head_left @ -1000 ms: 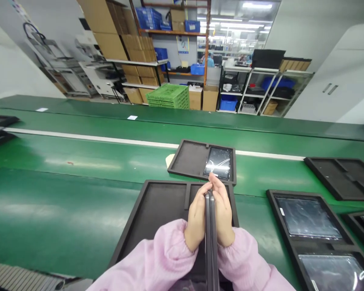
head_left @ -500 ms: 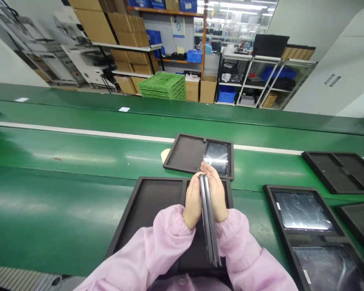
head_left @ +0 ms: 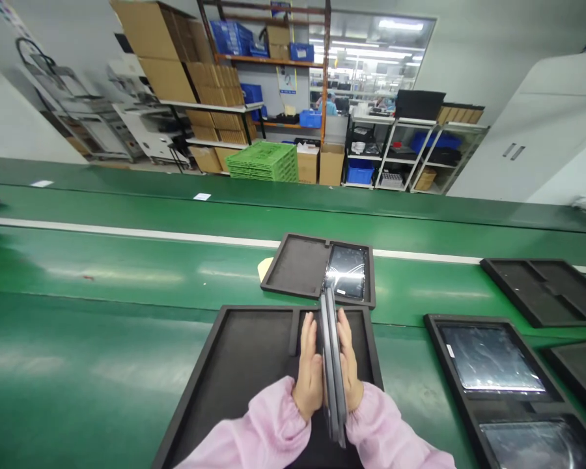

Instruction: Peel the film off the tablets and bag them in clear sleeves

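Two thin grey slabs, seemingly tablets (head_left: 333, 365), stand on edge face to face, seen edge-on. My left hand (head_left: 308, 368) lies flat against their left side, fingers extended. On the opposite side my right hand (head_left: 350, 368) presses with its palm, so the pair is clasped between both hands. Below them is a large black foam tray (head_left: 254, 352) with a divider. Beyond it, a smaller black tray (head_left: 300, 264) holds one dark-screened tablet (head_left: 346, 270) in its right compartment; the left compartment is bare.
To the right, a black tray (head_left: 442, 339) carries two screens (head_left: 491, 358), with more trays (head_left: 557, 286) beyond. All rest on a green conveyor bench (head_left: 102, 339) with a white line. Green crates (head_left: 264, 163), shelves and cartons stand behind.
My hands have slid back and down along the slabs toward me, leaving their far end exposed. The camera view has tilted up a little.
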The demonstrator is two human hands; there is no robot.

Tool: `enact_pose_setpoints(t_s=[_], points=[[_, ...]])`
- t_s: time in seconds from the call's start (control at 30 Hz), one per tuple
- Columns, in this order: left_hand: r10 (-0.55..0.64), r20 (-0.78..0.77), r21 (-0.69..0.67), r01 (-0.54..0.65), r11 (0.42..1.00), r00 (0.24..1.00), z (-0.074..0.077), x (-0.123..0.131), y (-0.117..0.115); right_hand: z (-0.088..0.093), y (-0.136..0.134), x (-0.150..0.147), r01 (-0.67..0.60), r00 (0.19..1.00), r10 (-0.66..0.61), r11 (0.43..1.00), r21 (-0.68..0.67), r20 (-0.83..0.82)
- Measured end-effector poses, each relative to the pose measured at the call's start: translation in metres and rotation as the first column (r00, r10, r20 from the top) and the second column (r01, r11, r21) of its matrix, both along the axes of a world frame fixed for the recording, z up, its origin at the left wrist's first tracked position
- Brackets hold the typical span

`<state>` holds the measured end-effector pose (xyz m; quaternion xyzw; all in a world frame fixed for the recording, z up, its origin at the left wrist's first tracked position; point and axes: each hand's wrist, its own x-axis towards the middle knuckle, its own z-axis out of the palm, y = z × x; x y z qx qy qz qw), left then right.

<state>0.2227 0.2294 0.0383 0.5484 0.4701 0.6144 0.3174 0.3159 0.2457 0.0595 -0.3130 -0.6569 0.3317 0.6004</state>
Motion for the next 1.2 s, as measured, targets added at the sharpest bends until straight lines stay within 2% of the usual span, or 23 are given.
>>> enact_pose_setpoints(t_s=[0.07, 0.13, 0.23, 0.3, 0.37, 0.5, 0.7, 0.83, 0.93, 1.03, 1.13, 1.2], points=[[-0.038, 0.005, 0.073, 0.037, 0.997, 0.999, 0.017, 0.001, 0.0, 0.019, -0.003, 0.0, -0.003, 0.999, 0.001, 0.998, -0.064, -0.046], [-0.111, -0.001, 0.165, 0.11, 0.98, 0.994, 0.048, 0.003, 0.004, 0.048, -0.004, -0.002, -0.053, 0.992, 0.03, 0.979, -0.195, -0.123], [-0.163, -0.003, 0.153, 0.161, 0.975, 0.987, 0.09, 0.007, 0.007, 0.085, -0.005, -0.007, -0.165, 0.953, 0.018, 0.869, -0.467, -0.303], [-0.152, 0.042, 0.048, 0.15, 0.988, 0.987, 0.102, 0.009, 0.004, 0.095, -0.008, -0.009, -0.248, 0.906, -0.022, 0.782, -0.572, -0.423], [-0.142, 0.082, -0.014, 0.144, 0.99, 0.986, 0.102, 0.01, -0.003, 0.098, -0.014, -0.009, -0.303, 0.868, -0.043, 0.742, -0.598, -0.494], [-0.15, 0.072, 0.025, 0.148, 0.989, 0.986, 0.099, 0.012, -0.016, 0.104, -0.025, -0.008, -0.381, 0.819, -0.015, 0.734, -0.563, -0.573], [-0.143, 0.115, -0.007, 0.145, 0.989, 0.983, 0.114, 0.014, -0.025, 0.12, -0.039, -0.006, -0.404, 0.795, -0.024, 0.725, -0.558, -0.607], [-0.118, 0.145, -0.065, 0.128, 0.99, 0.982, 0.118, 0.016, -0.028, 0.122, -0.044, -0.006, -0.465, 0.755, -0.05, 0.662, -0.587, -0.654], [-0.101, 0.151, -0.106, 0.118, 0.987, 0.983, 0.116, 0.018, -0.031, 0.121, -0.045, -0.005, -0.47, 0.758, -0.061, 0.639, -0.609, -0.649], [-0.077, 0.131, -0.076, 0.088, 0.993, 0.988, 0.111, 0.018, -0.03, 0.114, -0.045, -0.003, -0.473, 0.764, -0.009, 0.673, -0.569, -0.645], [-0.058, 0.076, 0.138, 0.047, 0.989, 0.995, 0.108, 0.017, -0.023, 0.103, -0.042, 0.001, -0.426, 0.773, 0.065, 0.791, -0.44, -0.631], [-0.043, 0.032, 0.276, 0.033, 0.961, 0.999, 0.105, 0.017, -0.015, 0.098, -0.037, 0.003, -0.338, 0.791, 0.052, 0.868, -0.364, -0.609]])
